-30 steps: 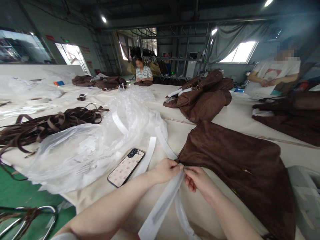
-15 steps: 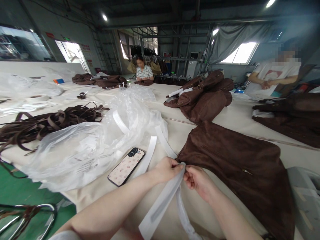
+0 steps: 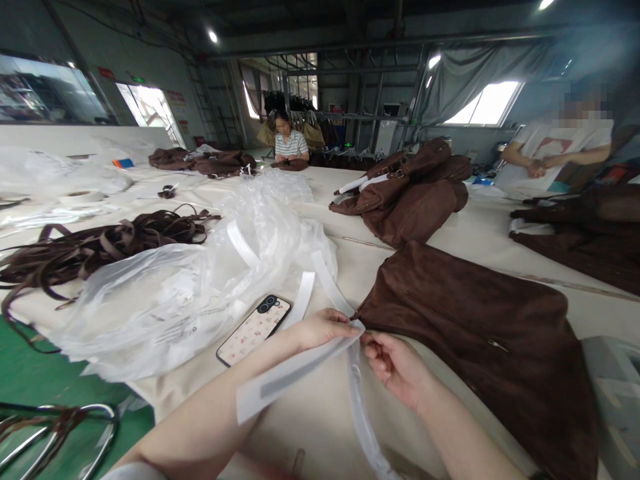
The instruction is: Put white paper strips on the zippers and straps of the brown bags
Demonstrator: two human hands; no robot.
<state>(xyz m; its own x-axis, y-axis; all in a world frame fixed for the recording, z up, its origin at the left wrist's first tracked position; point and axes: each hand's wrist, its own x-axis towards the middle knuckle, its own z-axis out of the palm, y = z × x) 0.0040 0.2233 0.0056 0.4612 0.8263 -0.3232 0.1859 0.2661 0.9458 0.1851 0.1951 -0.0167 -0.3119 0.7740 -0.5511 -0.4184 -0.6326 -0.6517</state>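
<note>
My left hand (image 3: 327,328) is closed on the upper end of a flat white strip (image 3: 295,375), thumb on top. The strip slants down to the left and has a greyish band along its middle. Pinched at the same end are the fingers of my right hand (image 3: 393,363); the exact contact is partly hidden. Below the hands, a narrow band in a white wrap (image 3: 361,407) hangs toward the table edge. Beside them lies a dark brown soft bag (image 3: 475,320) with a small metal zip pull. Another white strip (image 3: 330,285) runs to the bag's corner.
A patterned phone (image 3: 253,330) lies left of my hands, near crumpled clear plastic (image 3: 165,300). Brown straps (image 3: 115,243) are heaped farther left. More brown bags (image 3: 410,193) lie ahead. One person (image 3: 290,143) sits across the table; another (image 3: 555,147) stands at right.
The loose end of the white strip has swung left and up over my left forearm. My left hand has shifted slightly left; the bag stays put.
</note>
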